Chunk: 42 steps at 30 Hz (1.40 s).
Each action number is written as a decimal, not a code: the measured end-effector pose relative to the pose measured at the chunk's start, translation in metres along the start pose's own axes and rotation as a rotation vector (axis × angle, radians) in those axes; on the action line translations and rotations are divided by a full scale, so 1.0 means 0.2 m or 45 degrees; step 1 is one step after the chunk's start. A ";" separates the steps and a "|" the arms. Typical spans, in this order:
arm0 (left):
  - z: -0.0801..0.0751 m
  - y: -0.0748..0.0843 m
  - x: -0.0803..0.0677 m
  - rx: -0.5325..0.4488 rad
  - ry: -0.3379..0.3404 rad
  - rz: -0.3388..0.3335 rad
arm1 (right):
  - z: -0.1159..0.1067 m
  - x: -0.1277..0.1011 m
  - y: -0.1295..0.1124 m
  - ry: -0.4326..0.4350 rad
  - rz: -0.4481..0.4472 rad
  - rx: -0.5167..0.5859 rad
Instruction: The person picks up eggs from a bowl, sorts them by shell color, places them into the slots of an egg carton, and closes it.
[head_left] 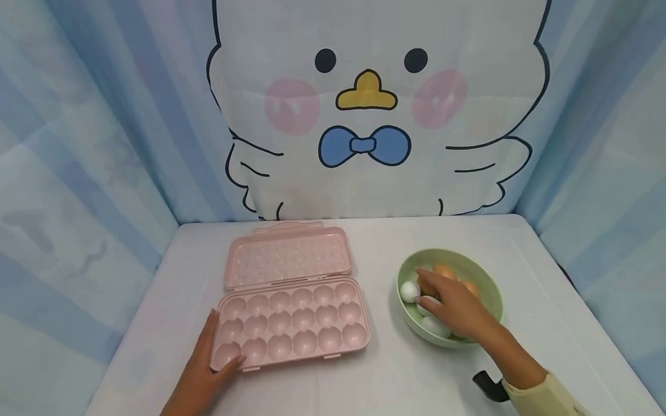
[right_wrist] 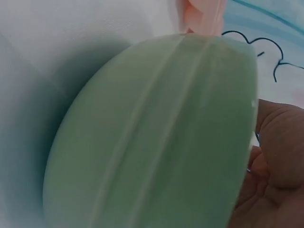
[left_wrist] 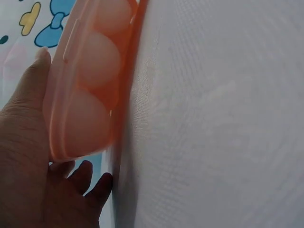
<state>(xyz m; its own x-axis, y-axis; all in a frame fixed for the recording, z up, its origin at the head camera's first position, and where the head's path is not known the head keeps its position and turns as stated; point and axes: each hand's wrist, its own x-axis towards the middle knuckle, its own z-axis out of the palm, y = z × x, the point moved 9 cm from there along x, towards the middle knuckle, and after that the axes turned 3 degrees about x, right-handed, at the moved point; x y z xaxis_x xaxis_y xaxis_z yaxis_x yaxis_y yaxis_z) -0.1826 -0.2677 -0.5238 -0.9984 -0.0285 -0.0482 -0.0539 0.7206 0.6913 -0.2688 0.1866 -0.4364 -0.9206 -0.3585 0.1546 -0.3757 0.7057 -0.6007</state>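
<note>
On a white worktop (head_left: 394, 377), against a backdrop printed with a cartoon chick (head_left: 367, 96), a pink egg tray (head_left: 292, 322) lies open with its lid (head_left: 287, 255) folded back toward the backdrop. All its cups show bare pink plastic. To the right of the tray, set apart from it, stands a pale green bowl (head_left: 481, 282) with white eggs (head_left: 409, 291) and brown eggs (head_left: 444, 271) inside.

The person's left hand (head_left: 203, 371) rests at the tray's near left corner, fingers straight along its left edge and the thumb lying on the front rim; the left wrist view shows the thumb (left_wrist: 33, 76) against the tray's edge (left_wrist: 90, 90) and the other fingers (left_wrist: 90, 183) on the cloth below it. It steadies the tray without gripping it.

The person's right hand (head_left: 446, 305) reaches into the bowl from the near side, fingers curled down over a white egg (head_left: 427, 304) among the others. Whether they have closed on that egg cannot be told. The right wrist view shows only the bowl's outer wall (right_wrist: 156, 137) and part of the palm (right_wrist: 275, 156).
</note>
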 end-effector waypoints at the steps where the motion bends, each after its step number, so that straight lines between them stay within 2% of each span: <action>1: 0.00 0.00 0.00 0.001 -0.001 0.003 | 0.02 0.01 0.01 -0.014 -0.005 0.021; 7: 0.01 -0.03 -0.01 -0.014 -0.013 -0.005 | 0.09 0.07 0.04 -0.085 -0.061 0.134; 13: 0.03 -0.03 0.01 -0.061 -0.004 -0.001 | 0.12 0.11 0.05 -0.089 -0.059 0.065; 20: 0.05 -0.03 0.02 -0.112 0.034 0.053 | 0.12 0.10 0.06 -0.025 -0.057 0.021; 25: 0.05 -0.06 0.01 -0.106 0.052 0.016 | 0.14 0.09 0.05 0.008 -0.087 0.042; 33: 0.07 -0.07 0.00 -0.152 0.010 -0.073 | 0.13 0.08 0.07 0.071 -0.069 0.108; 38: 0.09 -0.05 0.00 -0.166 0.000 -0.065 | 0.12 0.07 0.06 0.108 -0.055 0.133; 42: 0.09 -0.04 0.01 -0.159 -0.001 -0.063 | 0.11 0.06 0.07 0.108 0.024 0.142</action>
<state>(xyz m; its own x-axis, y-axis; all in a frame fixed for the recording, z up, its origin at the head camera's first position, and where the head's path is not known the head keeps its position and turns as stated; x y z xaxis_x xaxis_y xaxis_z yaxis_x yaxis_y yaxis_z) -0.1830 -0.2611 -0.5420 -0.9945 -0.0614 -0.0853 -0.1050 0.6263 0.7725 -0.2821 0.1788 -0.4599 -0.9348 -0.2897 0.2057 -0.3488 0.6379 -0.6866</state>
